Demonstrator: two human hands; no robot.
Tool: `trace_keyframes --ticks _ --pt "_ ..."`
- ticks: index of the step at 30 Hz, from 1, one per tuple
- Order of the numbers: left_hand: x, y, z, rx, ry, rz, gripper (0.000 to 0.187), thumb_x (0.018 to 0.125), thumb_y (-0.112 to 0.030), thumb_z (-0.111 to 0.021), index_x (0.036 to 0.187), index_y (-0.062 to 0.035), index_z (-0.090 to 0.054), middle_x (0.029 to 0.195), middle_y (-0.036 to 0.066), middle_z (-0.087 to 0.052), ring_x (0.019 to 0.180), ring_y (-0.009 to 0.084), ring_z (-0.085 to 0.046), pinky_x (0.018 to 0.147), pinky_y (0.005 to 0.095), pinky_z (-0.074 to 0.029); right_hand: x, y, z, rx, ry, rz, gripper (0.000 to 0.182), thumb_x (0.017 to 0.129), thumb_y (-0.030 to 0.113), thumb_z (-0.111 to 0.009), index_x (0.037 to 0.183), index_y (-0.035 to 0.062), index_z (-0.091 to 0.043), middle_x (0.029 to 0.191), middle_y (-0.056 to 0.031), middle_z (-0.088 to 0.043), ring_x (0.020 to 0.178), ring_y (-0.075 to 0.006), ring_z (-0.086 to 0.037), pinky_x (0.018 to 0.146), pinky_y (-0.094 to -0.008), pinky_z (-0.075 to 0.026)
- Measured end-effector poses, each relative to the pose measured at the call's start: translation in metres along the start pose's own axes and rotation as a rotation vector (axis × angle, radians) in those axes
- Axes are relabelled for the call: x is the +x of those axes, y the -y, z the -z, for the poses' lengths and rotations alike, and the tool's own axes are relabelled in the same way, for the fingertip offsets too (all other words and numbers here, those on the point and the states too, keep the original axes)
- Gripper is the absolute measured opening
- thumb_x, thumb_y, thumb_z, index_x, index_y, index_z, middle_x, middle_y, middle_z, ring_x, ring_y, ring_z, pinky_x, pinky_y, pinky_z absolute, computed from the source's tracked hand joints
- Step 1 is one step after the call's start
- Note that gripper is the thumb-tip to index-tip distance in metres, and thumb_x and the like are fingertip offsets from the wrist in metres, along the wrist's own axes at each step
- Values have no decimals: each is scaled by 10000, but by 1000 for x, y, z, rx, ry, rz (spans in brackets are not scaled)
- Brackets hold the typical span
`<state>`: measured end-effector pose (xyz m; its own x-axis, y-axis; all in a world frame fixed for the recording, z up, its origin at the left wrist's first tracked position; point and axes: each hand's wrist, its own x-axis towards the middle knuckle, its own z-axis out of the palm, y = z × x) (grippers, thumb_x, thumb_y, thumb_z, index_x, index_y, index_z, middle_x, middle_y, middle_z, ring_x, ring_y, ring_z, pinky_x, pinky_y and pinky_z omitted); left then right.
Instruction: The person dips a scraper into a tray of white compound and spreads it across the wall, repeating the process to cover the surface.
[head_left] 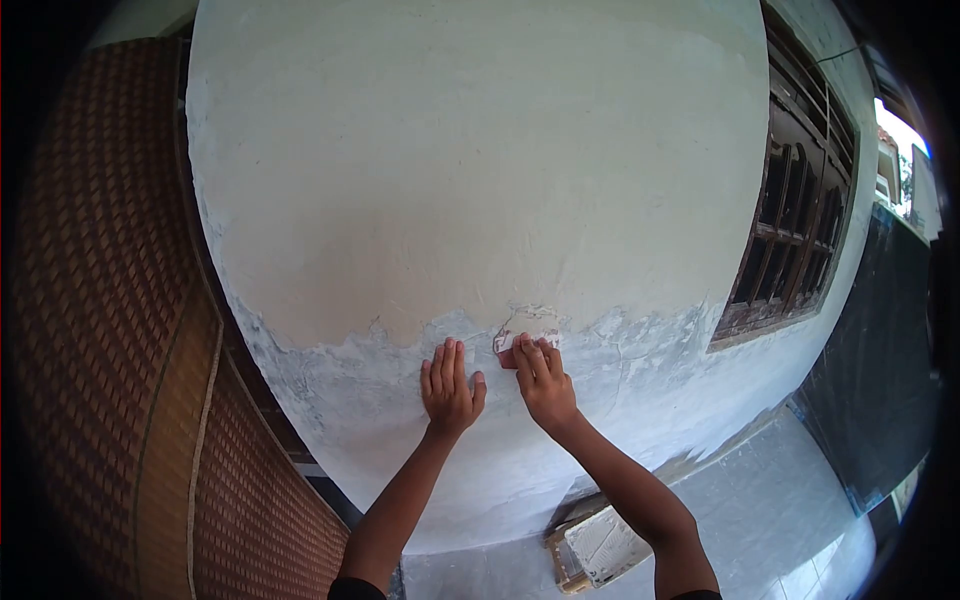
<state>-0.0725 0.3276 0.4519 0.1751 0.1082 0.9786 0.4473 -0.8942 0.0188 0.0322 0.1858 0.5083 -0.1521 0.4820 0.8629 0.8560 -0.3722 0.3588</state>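
My left hand [453, 388] lies flat against the wall [470, 200], its fingers pointing up and the thumb a little apart. To its right, my right hand [545, 383] presses a small reddish piece of sandpaper [508, 358] to the wall, its fingers over the piece. Both hands are at the ragged border between the cream paint above and the grey-white patchy layer below. Just above the right hand is a rough patch [530, 318] with flaking edges.
A brown woven panel [100, 300] stands on the left. At the right are a barred wooden window [790, 210] and a dark board [875, 350]. A wooden-framed tray or stool with a whitish top [605, 545] stands on the grey floor [760, 500] below.
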Motion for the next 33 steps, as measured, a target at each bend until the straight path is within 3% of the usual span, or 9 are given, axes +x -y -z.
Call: trace_keyframes --ticks 7,11,22,33 --pt "1 0 1 -37 20 -6 553 916 -294 -491 1367 24 -463 1434 152 -444 1343 276 -386 1138 452 -200 -7 -6 -1 -50 42 66 510 749 -1 -610 1256 -28 -566 1314 -154 -517 1046 -333 -599 641 -283 -612" --pt "1 -1 3 -74 40 5 559 917 -288 -492 1370 36 -452 1442 164 -430 1353 288 -371 1140 459 -192 -6 -8 5 -64 36 94 452 763 -15 -617 1214 -30 -590 1258 -148 -549 1006 -323 -605 654 -293 -610" --pt "3 -3 14 -157 121 28 608 913 -264 -491 1416 53 -364 1483 187 -357 1371 336 -332 1130 509 -209 -27 -21 3 -115 54 243 417 783 42 -620 1198 -2 -611 1318 -159 -529 1056 -334 -617 680 -287 -605" --pt "6 -9 23 -175 197 44 642 922 -243 -479 1438 80 -277 1501 225 -287 1406 389 -247 1137 551 -161 -69 -25 16 30 176 211 380 805 92 -624 1174 0 -614 1270 -134 -551 1031 -294 -619 698 -309 -600"
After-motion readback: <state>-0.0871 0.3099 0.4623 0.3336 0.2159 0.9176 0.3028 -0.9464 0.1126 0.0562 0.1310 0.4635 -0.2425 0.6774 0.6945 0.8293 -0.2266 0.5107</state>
